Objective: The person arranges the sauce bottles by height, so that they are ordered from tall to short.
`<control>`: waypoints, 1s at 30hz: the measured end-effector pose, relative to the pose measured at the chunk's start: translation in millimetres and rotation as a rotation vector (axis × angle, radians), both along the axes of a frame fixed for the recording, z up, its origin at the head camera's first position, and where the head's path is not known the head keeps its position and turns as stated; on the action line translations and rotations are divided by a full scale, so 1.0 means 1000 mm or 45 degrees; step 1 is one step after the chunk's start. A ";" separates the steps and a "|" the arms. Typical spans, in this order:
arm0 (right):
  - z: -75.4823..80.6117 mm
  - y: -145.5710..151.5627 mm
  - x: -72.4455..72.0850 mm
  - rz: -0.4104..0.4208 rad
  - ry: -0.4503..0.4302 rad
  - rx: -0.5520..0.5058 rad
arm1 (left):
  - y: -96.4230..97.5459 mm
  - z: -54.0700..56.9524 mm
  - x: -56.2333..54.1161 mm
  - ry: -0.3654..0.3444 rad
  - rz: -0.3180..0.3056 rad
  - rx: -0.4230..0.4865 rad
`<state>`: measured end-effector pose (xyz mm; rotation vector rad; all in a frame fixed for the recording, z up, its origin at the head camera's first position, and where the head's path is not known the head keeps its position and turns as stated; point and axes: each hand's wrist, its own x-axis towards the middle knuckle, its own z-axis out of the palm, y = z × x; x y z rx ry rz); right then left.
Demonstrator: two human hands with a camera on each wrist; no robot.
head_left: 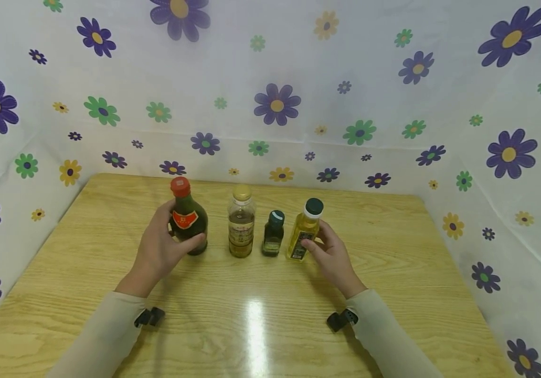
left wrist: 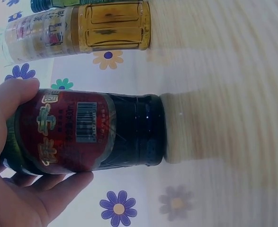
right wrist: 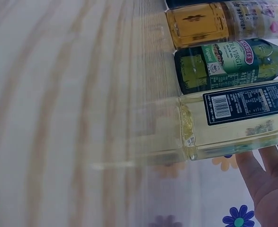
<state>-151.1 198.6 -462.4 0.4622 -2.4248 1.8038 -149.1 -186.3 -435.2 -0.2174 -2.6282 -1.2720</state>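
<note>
My left hand (head_left: 156, 251) grips a dark vinegar bottle (head_left: 192, 223) with a red cap, thumb across its front and fingers round its left side. Its red label with a barcode (left wrist: 85, 122) faces the left wrist view. At the right of the row, my right hand (head_left: 335, 258) holds a yellow oil bottle (head_left: 304, 227) with a dark green cap, thumb on its dark label. Between them stand a clear bottle (head_left: 241, 231) of amber liquid with a yellow cap and a small green olive oil bottle (head_left: 273, 233). Both held bottles have their bases at the tabletop.
The bottles form a row across the middle of a light wooden table (head_left: 232, 325). White cloth (head_left: 232, 68) printed with flowers hangs behind the table and along both sides. A small dark device (head_left: 149, 317) sits at the left wrist, another (head_left: 342, 319) at the right.
</note>
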 end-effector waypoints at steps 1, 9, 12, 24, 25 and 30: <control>0.000 0.000 0.000 -0.001 0.001 0.002 | 0.000 0.001 -0.001 0.004 0.001 -0.002; -0.001 0.001 -0.001 0.005 -0.001 0.000 | 0.000 0.012 -0.018 0.023 0.000 -0.002; -0.001 0.002 -0.001 0.002 -0.006 -0.003 | 0.000 0.016 -0.025 0.034 -0.009 -0.008; -0.001 0.001 -0.001 0.020 0.011 0.003 | -0.004 0.024 -0.056 0.049 -0.007 0.022; -0.001 0.001 -0.001 0.018 0.008 0.003 | -0.004 0.024 -0.058 0.042 -0.001 0.024; -0.002 0.001 -0.001 0.014 0.000 -0.002 | -0.006 0.023 -0.069 -0.005 0.033 0.040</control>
